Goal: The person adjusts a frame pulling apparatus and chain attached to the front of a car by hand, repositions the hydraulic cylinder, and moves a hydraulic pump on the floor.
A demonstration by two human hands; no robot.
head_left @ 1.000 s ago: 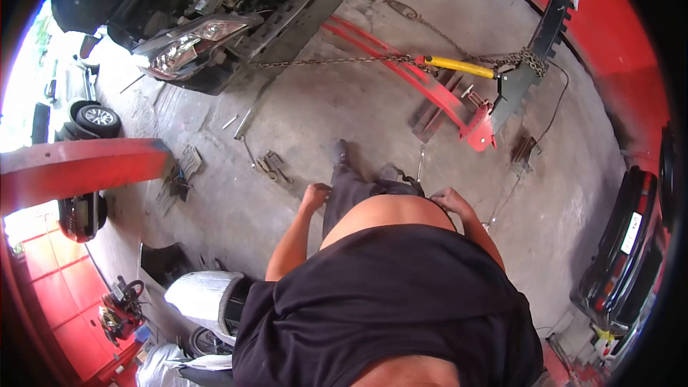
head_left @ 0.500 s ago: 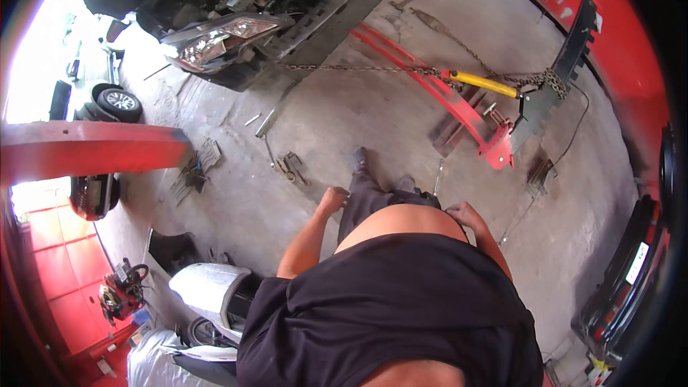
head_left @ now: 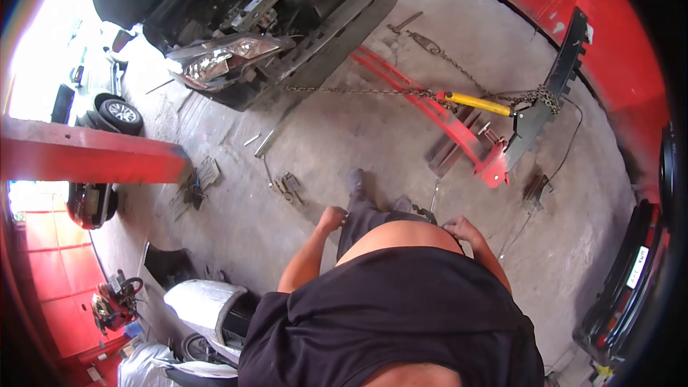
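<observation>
At the left side of my dark trousers, my left hand is closed on the cloth near the hip. On the other side my right hand has its fingers curled at the trousers' waist; the fingertips are partly hidden. My bare belly shows between the hands, below a raised black shirt. One shoe points forward on the concrete floor. No tool shows in either hand.
Ahead stands a car front without its bumper, its headlight exposed. A chain runs from it to a red pulling frame with a yellow ram. A red beam juts in at left. A metal clamp lies ahead.
The view has tilted slightly, so most of the floor and the pulling frame sit lower. Both hands stay at the trousers, and the right has shifted slightly.
</observation>
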